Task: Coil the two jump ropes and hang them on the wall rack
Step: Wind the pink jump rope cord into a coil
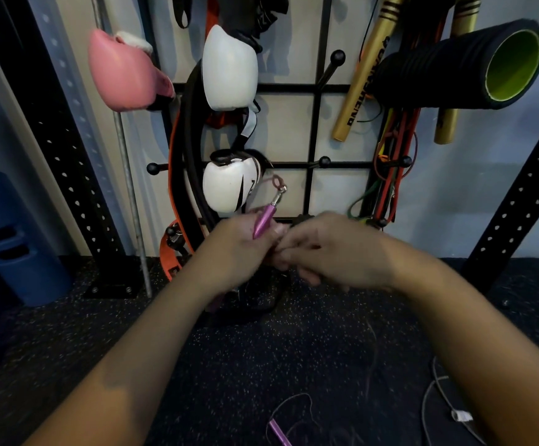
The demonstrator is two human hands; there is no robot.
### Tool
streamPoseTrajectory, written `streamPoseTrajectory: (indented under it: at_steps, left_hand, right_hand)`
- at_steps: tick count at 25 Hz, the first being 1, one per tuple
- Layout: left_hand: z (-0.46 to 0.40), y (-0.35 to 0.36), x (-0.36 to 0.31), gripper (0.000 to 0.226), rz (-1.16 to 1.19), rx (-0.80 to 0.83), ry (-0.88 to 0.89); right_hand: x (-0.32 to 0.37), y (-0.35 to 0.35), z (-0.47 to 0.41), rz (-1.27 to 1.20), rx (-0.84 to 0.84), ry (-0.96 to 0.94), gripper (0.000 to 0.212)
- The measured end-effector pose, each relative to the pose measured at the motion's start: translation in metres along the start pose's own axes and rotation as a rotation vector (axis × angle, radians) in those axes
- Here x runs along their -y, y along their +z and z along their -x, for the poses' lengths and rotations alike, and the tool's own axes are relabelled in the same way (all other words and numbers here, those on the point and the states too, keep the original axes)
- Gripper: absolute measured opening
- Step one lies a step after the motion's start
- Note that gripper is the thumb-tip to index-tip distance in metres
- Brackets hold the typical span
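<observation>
- Left hand (236, 249) curled round a purple rope handle (263, 222), swivel end tilted up toward the wall rack (313, 88).
- Right hand (332, 252) just beside the left, fingers (289, 255) bent inward and touching it; blurred, so cannot tell what, if anything, is pinched.
- Second purple handle (279, 431) lying on the floor (100, 333) near the bottom edge, thin purple cord (293, 397) looping loosely beside it.
- Pale jump rope (435, 387) sprawled uncoiled on the floor at lower right.
- Judged early: purple rope barely gathered, far handle not yet picked up; pale rope untouched; nothing of either hung.
- Left to do: coil both, then hook each over a peg, such as the bare peg (324, 161) above the hands.
- Rack already crowded with white gloves (229, 67), a pink glove (123, 72) and a foam roller (461, 66).
</observation>
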State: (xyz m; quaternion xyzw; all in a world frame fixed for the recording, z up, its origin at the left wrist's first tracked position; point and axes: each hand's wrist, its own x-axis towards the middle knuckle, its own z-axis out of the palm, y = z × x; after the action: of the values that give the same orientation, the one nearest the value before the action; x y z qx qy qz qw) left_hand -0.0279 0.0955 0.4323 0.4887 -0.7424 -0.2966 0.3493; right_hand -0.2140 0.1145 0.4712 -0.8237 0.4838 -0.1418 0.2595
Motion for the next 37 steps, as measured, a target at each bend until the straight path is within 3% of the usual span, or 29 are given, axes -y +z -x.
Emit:
streamPoseTrajectory:
  at_steps: [4, 8, 12, 14, 18, 23, 29, 34, 37]
  left_hand:
    - [0.004, -0.001, -0.006, 0.048, 0.258, 0.222, -0.087]
    - [0.005, -0.007, -0.016, 0.037, 0.440, 0.289, -0.045]
    - [0.007, -0.009, -0.019, 0.035, 0.598, 0.273, -0.046]
    - [0.007, -0.010, -0.017, 0.036, 0.652, 0.252, -0.045]
    - [0.009, -0.012, -0.015, 0.030, 0.635, 0.245, -0.043]
    - [0.012, -0.011, -0.020, 0.037, 0.623, 0.212, -0.033]
    - [0.012, -0.012, -0.022, 0.038, 0.687, 0.238, -0.033]
    - [0.011, -0.017, -0.019, 0.036, 0.860, 0.331, 0.052]
    - [0.013, -0.017, -0.026, 0.031, 1.161, 0.330, 0.057]
  right_hand:
    - [-0.017, -0.023, 0.004, -0.028, -0.452, 0.013, 0.029]
    - [-0.034, -0.028, 0.004, -0.269, -0.365, -0.121, 0.017]
    - [-0.040, -0.019, -0.004, -0.331, -0.586, -0.106, 0.022]
    - [-0.039, -0.013, -0.007, -0.288, -0.556, -0.130, 0.019]
    - [-0.037, -0.015, -0.007, -0.282, -0.470, -0.148, 0.024]
    - [-0.038, -0.012, -0.007, -0.253, -0.540, -0.093, 0.022]
    - [-0.040, -0.008, -0.010, -0.391, -0.680, -0.130, 0.013]
    - [-0.038, 0.000, -0.015, -0.378, -0.694, -0.175, 0.007]
    - [-0.034, 0.014, -0.017, -0.417, -0.634, -0.170, 0.012]
